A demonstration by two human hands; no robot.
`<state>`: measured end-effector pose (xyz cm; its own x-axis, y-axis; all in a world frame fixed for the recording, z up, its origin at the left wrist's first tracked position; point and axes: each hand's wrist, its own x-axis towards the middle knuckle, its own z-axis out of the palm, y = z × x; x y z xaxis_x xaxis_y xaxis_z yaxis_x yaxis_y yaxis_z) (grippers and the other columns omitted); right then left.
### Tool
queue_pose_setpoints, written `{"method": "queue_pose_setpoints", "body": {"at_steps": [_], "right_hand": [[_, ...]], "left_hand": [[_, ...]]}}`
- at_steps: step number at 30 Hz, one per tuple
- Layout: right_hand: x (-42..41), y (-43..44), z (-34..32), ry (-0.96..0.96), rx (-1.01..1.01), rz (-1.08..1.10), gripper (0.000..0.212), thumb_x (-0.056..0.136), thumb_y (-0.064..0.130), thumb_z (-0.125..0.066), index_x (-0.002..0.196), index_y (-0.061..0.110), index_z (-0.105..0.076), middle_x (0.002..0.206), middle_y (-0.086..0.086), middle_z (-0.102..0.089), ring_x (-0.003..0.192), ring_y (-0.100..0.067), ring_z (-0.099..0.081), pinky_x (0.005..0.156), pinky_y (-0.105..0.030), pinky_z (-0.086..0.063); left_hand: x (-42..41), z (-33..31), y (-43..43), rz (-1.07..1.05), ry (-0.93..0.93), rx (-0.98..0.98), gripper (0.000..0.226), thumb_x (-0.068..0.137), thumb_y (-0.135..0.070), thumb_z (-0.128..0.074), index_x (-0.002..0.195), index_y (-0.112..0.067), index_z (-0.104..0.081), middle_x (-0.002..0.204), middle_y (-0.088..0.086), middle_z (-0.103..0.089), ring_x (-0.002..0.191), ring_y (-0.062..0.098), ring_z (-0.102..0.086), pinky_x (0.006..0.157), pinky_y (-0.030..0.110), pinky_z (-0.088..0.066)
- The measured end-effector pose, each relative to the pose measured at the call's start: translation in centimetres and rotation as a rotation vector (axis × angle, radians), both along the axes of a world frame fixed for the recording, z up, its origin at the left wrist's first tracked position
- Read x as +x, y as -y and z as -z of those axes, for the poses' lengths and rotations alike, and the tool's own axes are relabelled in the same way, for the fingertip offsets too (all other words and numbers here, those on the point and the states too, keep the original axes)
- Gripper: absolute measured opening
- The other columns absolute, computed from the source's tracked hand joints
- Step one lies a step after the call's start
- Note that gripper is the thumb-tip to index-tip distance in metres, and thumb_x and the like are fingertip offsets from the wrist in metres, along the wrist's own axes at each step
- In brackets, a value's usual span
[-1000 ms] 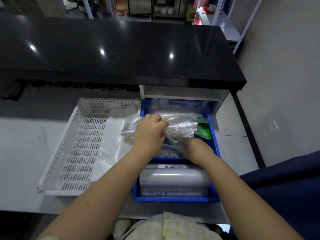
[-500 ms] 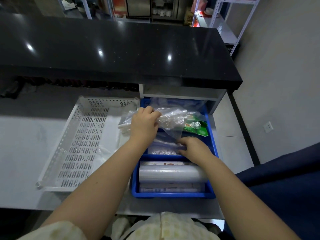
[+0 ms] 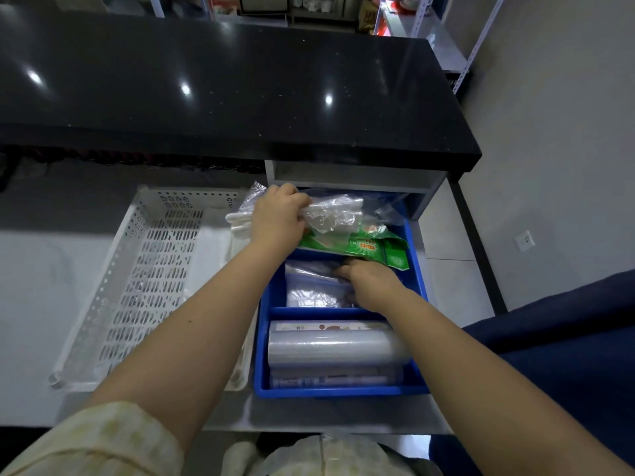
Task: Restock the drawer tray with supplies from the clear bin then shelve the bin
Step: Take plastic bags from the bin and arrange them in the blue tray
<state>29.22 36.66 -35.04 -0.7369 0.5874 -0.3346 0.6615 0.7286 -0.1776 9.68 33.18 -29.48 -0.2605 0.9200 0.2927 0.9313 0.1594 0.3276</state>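
On the left sits a white bin (image 3: 130, 290) with holes in its sides. It looks nearly empty, with only some thin clear plastic showing inside. It rests on the pale counter (image 3: 31, 304), touching the blue tray (image 3: 417, 269) on its right side.

The left hand (image 3: 276, 214) is over the far end of the blue tray. Its fingers are curled tight around a bundle of clear bags (image 3: 335, 214), and it holds the bundle just above a green packet (image 3: 357, 243) that lies in the far part of the tray.

The right hand (image 3: 369, 283) is down in the middle part of the tray. It rests on a flat pack of bags (image 3: 311, 286) there. Its fingers are bent and partly hidden, so I cannot tell if they are pinching the pack or just pushing on it.

In the near part of the tray lie a big roll of clear wrap (image 3: 335, 348) and a long box under it.

I think the job is at the filling step, and it looks close to done. Next, the left hand needs to lay the clear bags down in a free spot and let go. The right hand may need to make room first. The white bin is not on a shelf yet.
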Motion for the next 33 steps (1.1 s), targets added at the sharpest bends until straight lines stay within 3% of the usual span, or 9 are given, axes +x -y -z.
{"method": "queue_pose_setpoints", "body": {"at_steps": [4,10,14,21,25,33], "right_hand": [[0.0,0.1,0.2,-0.033,0.044,-0.044,0.050,0.082,0.010,-0.065,0.127,0.027,-0.056,0.129,0.002,-0.056,0.107,-0.028,-0.056,0.083,-0.038,-0.051],[-0.7,0.0,0.1,-0.016,0.059,-0.109,0.040,0.082,0.025,-0.068,0.121,0.020,-0.059,0.120,-0.002,-0.059,0.097,-0.030,-0.058,0.080,-0.038,-0.050],[-1.0,0.0,0.2,0.027,0.154,-0.216,0.030,0.086,0.018,-0.062,0.116,0.017,-0.059,0.114,-0.006,-0.058,0.093,-0.030,-0.058,0.074,-0.036,-0.049],[-0.6,0.0,0.2,-0.023,0.205,-0.310,0.034,0.083,0.011,-0.064,0.117,0.013,-0.058,0.114,-0.009,-0.061,0.099,-0.030,-0.058,0.081,-0.039,-0.051],[-0.6,0.0,0.2,-0.018,0.220,-0.356,0.036,0.077,0.009,-0.071,0.111,0.009,-0.061,0.109,-0.013,-0.063,0.095,-0.033,-0.060,0.075,-0.038,-0.052],[-0.9,0.0,-1.2,0.045,0.158,-0.410,0.049,0.089,0.037,-0.057,0.134,0.022,-0.045,0.127,-0.004,-0.051,0.106,-0.024,-0.052,0.082,-0.040,-0.050]], "left_hand": [[-0.3,-0.1,0.0,-0.026,0.023,0.008,0.031,0.076,-0.003,-0.061,0.104,-0.014,-0.069,0.101,0.006,-0.060,0.096,0.028,-0.049,0.072,0.032,-0.038],[-0.9,-0.6,0.5,-0.050,0.046,0.019,0.032,0.076,-0.005,-0.061,0.105,-0.015,-0.068,0.102,0.004,-0.059,0.096,0.026,-0.049,0.075,0.034,-0.040],[-1.3,-0.9,1.0,-0.060,0.053,0.030,0.030,0.076,-0.006,-0.061,0.103,-0.015,-0.068,0.101,0.005,-0.059,0.095,0.027,-0.049,0.073,0.036,-0.043],[-1.6,-1.4,1.8,-0.080,0.055,0.043,0.029,0.078,-0.009,-0.062,0.105,-0.017,-0.067,0.102,0.002,-0.058,0.094,0.024,-0.049,0.073,0.033,-0.040],[-1.6,-1.7,2.2,-0.087,0.063,0.074,0.027,0.078,-0.010,-0.063,0.104,-0.018,-0.067,0.101,0.001,-0.058,0.094,0.022,-0.048,0.072,0.031,-0.038],[-1.6,-2.1,2.9,-0.069,0.066,0.075,0.029,0.079,-0.008,-0.062,0.106,-0.017,-0.067,0.102,0.002,-0.059,0.094,0.024,-0.048,0.073,0.032,-0.038]]}}
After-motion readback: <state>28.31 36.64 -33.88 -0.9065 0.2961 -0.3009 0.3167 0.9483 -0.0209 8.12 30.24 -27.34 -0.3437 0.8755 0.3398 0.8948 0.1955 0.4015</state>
